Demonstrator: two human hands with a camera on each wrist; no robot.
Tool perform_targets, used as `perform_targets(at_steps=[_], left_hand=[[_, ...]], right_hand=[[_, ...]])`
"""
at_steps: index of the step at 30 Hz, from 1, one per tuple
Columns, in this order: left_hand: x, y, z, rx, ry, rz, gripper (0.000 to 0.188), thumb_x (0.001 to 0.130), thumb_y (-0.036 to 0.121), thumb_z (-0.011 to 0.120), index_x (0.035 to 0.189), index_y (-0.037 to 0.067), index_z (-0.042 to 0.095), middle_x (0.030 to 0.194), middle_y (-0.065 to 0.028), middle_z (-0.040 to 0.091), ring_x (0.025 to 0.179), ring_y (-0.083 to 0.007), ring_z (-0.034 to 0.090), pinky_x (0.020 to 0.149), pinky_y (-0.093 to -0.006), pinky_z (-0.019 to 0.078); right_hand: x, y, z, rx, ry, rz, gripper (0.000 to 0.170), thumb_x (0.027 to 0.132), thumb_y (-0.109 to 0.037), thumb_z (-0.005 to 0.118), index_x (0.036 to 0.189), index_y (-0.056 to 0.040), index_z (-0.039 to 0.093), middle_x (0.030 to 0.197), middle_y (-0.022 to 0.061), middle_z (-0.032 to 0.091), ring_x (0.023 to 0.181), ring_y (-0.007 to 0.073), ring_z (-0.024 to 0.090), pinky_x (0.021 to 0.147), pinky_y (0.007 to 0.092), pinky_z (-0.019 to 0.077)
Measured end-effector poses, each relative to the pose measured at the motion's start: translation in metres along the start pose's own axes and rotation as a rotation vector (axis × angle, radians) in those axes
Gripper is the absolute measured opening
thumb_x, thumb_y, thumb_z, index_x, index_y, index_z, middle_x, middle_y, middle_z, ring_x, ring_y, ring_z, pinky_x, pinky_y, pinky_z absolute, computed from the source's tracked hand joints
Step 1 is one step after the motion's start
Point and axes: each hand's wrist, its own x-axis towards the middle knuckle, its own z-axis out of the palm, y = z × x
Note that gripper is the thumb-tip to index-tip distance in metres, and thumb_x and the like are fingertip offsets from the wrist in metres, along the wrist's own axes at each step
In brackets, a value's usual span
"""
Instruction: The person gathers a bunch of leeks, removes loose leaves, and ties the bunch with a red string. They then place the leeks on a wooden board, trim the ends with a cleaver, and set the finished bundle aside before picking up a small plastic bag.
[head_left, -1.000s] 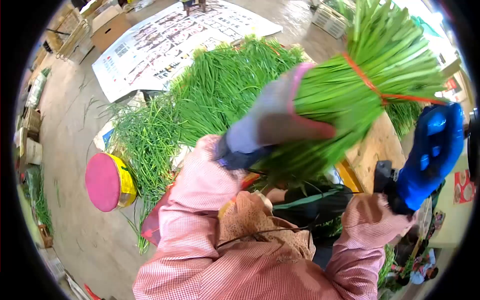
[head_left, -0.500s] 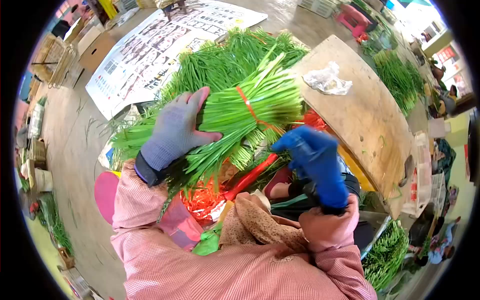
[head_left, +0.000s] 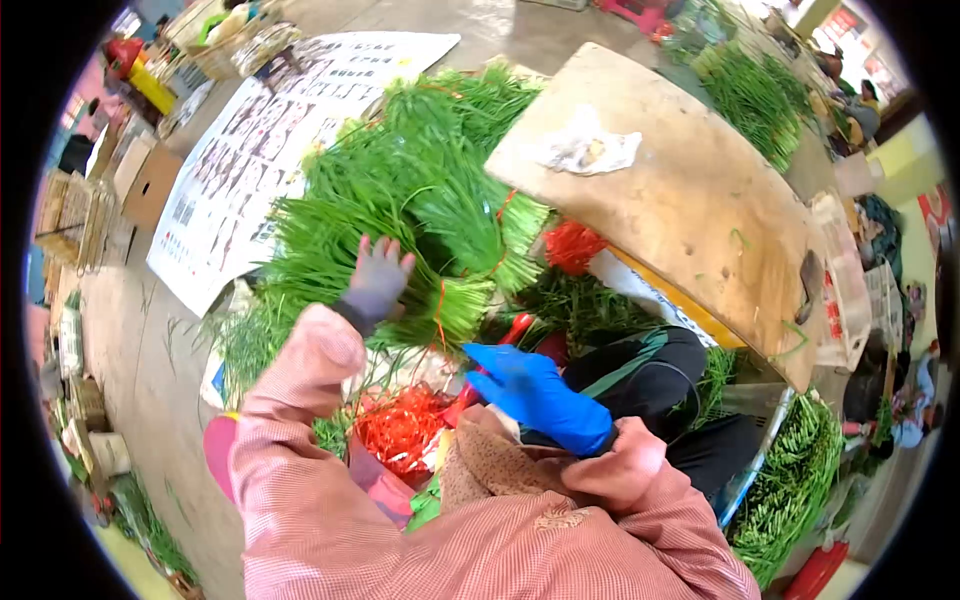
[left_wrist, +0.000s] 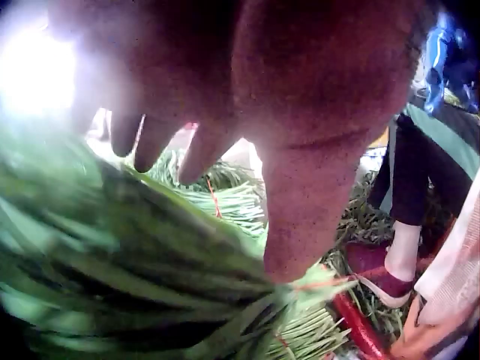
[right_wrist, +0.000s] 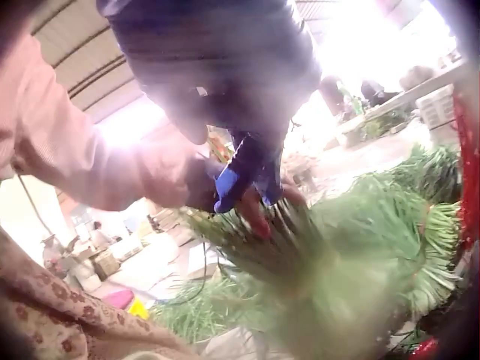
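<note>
In the head view a tied bundle of garlic chives (head_left: 455,305) lies at the near side of a green heap, an orange-red band round it close to the cut ends. My left hand (head_left: 378,284), in a grey-purple glove, rests over this bundle with its fingers spread. The left wrist view shows those fingers (left_wrist: 202,150) extended above the blurred leaves (left_wrist: 135,255). My right hand (head_left: 540,385), in a blue glove, hovers over my lap to the right of the cut ends. Its fingers are fairly straight and hold nothing.
More tied chive bundles (head_left: 440,170) are piled behind. A wooden board (head_left: 680,220) with crumpled plastic (head_left: 590,150) stands to the right. Red plastic strips (head_left: 405,430) lie by my lap. A printed sheet (head_left: 260,150) covers the floor at far left, and a crate of greens (head_left: 790,490) sits at right.
The chive bundle, raised in my left hand earlier, has come down onto the heap at left. The left fingers have loosened from it. My right hand has moved down and left, away from the band.
</note>
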Motion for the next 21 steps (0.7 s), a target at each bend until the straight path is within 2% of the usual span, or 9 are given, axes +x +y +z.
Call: perform_targets(at_steps=[4, 8, 9, 10, 13, 14, 16, 20, 21], left_hand=[[0.022, 0.057, 0.000, -0.382, 0.039, 0.048, 0.078, 0.067, 0.043, 0.070, 0.132, 0.011, 0.042, 0.127, -0.0203, 0.044, 0.123, -0.0370, 0.037, 0.102, -0.0547, 0.0246], [0.045, 0.080, -0.009, -0.512, 0.119, 0.090, 0.068, 0.075, 0.042, 0.063, 0.133, 0.011, 0.041, 0.127, -0.0181, 0.046, 0.117, -0.0347, 0.041, 0.099, -0.0470, 0.0295], [0.046, 0.079, -0.029, -0.563, 0.153, 0.109, 0.058, 0.079, 0.037, 0.061, 0.128, 0.009, 0.047, 0.116, -0.0172, 0.052, 0.111, -0.0329, 0.046, 0.096, -0.0414, 0.0353], [0.051, 0.077, -0.039, -0.553, 0.159, 0.117, 0.058, 0.079, 0.037, 0.061, 0.128, 0.009, 0.047, 0.116, -0.0172, 0.052, 0.111, -0.0329, 0.046, 0.096, -0.0414, 0.0353], [0.072, 0.064, -0.067, -1.009, 0.538, 0.037, 0.042, 0.081, 0.028, 0.063, 0.115, 0.006, 0.055, 0.097, -0.0138, 0.057, 0.089, -0.0299, 0.055, 0.077, -0.0379, 0.0454], [0.088, 0.060, -0.070, -1.233, 0.677, 0.010, 0.042, 0.081, 0.026, 0.065, 0.116, 0.005, 0.054, 0.090, -0.0085, 0.058, 0.081, -0.0212, 0.056, 0.073, -0.0317, 0.0460], [0.113, 0.042, -0.105, -1.706, 0.572, -0.076, 0.038, 0.086, 0.024, 0.062, 0.116, 0.001, 0.054, 0.093, -0.0037, 0.058, 0.080, -0.0100, 0.056, 0.069, -0.0233, 0.0456], [0.178, 0.023, -0.138, -1.952, 0.609, -0.150, 0.044, 0.083, 0.027, 0.065, 0.113, -0.003, 0.053, 0.088, -0.0015, 0.057, 0.074, -0.0082, 0.051, 0.065, -0.0223, 0.0443], [0.190, 0.025, -0.144, -1.917, 0.433, -0.154, 0.045, 0.083, 0.027, 0.066, 0.113, -0.004, 0.054, 0.087, -0.0019, 0.057, 0.071, -0.0082, 0.051, 0.063, -0.0228, 0.0445]], right_hand=[[-0.027, 0.033, -0.054, -0.024, 0.238, 0.078, 0.025, 0.082, -0.018, 0.065, 0.105, -0.0078, 0.063, 0.078, 0.0145, 0.062, 0.066, 0.0291, 0.061, 0.058, 0.0348, 0.0488], [-0.056, 0.044, -0.091, 0.078, 0.334, 0.265, 0.017, 0.085, -0.014, 0.062, 0.099, -0.0052, 0.066, 0.080, 0.0122, 0.064, 0.068, 0.0215, 0.063, 0.060, 0.0289, 0.0501], [-0.063, 0.044, -0.095, 0.183, 0.367, 0.322, 0.016, 0.088, -0.012, 0.059, 0.100, -0.0025, 0.066, 0.084, 0.0103, 0.066, 0.071, 0.0156, 0.064, 0.063, 0.0251, 0.0510], [-0.070, 0.045, -0.100, 0.184, 0.380, 0.318, 0.016, 0.088, -0.012, 0.059, 0.100, -0.0025, 0.066, 0.084, 0.0103, 0.066, 0.071, 0.0156, 0.064, 0.063, 0.0251, 0.0510], [-0.089, 0.055, -0.110, 0.432, 0.445, 0.433, 0.021, 0.092, -0.012, 0.053, 0.105, 0.0026, 0.063, 0.093, 0.0101, 0.067, 0.082, 0.0151, 0.064, 0.068, 0.0246, 0.0530], [-0.092, 0.058, -0.115, 0.438, 0.460, 0.428, 0.021, 0.092, -0.012, 0.053, 0.105, 0.0026, 0.063, 0.093, 0.0101, 0.067, 0.082, 0.0151, 0.064, 0.068, 0.0246, 0.0530], [-0.095, 0.058, -0.124, 0.464, 0.494, 0.454, 0.022, 0.093, -0.012, 0.052, 0.106, 0.0030, 0.062, 0.093, 0.0109, 0.067, 0.081, 0.0149, 0.064, 0.067, 0.0246, 0.0527], [-0.087, 0.068, -0.138, 0.534, 0.526, 0.413, 0.022, 0.093, -0.012, 0.052, 0.105, 0.0031, 0.062, 0.092, 0.0106, 0.067, 0.081, 0.0154, 0.064, 0.067, 0.0245, 0.0524], [-0.083, 0.070, -0.142, 0.517, 0.538, 0.403, 0.022, 0.093, -0.012, 0.052, 0.105, 0.0028, 0.062, 0.091, 0.0099, 0.067, 0.080, 0.0151, 0.064, 0.067, 0.0245, 0.0521]])
